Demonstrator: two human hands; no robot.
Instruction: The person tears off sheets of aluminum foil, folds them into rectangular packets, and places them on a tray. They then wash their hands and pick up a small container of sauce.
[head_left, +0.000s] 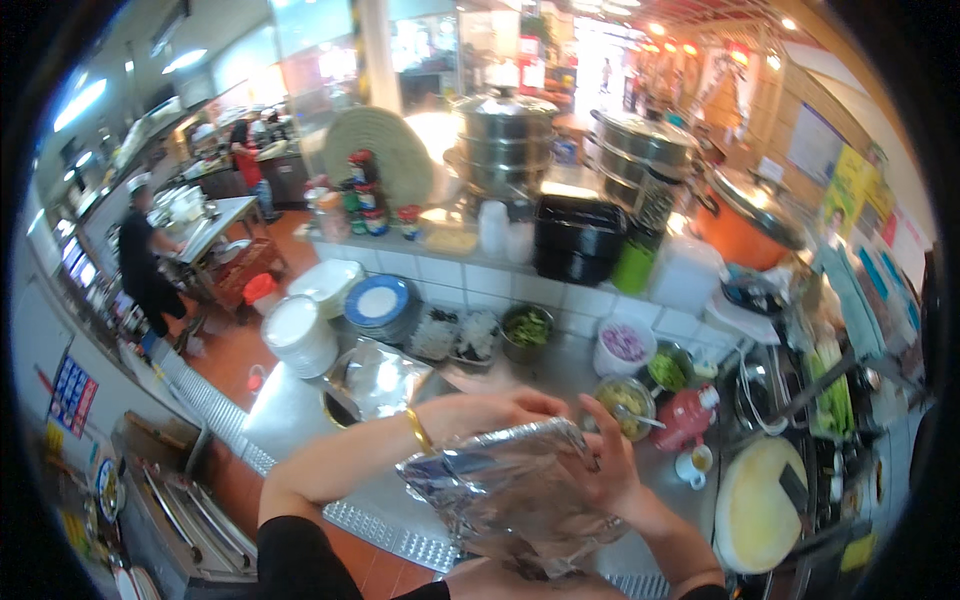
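A crumpled sheet of aluminium foil (pixel 500 500) hangs in front of my body, above the steel counter. My left hand (pixel 505 408), below a gold bracelet, has its fingers bent at the foil's upper edge. Gripping the right end of that edge is my right hand (pixel 612 462), thumb and fingers on either side. The fold of foil hides part of the left fingertips. Beyond my left forearm, a second piece of foil (pixel 385 378) lies over a dark-rimmed container on the counter. A bowl of yellowish chopped food (pixel 622 405) with a spoon stands just past my right hand.
Stacked white plates (pixel 300 335) and blue-rimmed plates (pixel 380 300) stand left. Chopped purple onion (pixel 625 343), a pink jug (pixel 685 418) and a round cutting board (pixel 750 510) with a dark-bladed knife lie right. Steel steamers (pixel 505 140) stand behind. A person (pixel 145 255) works far left.
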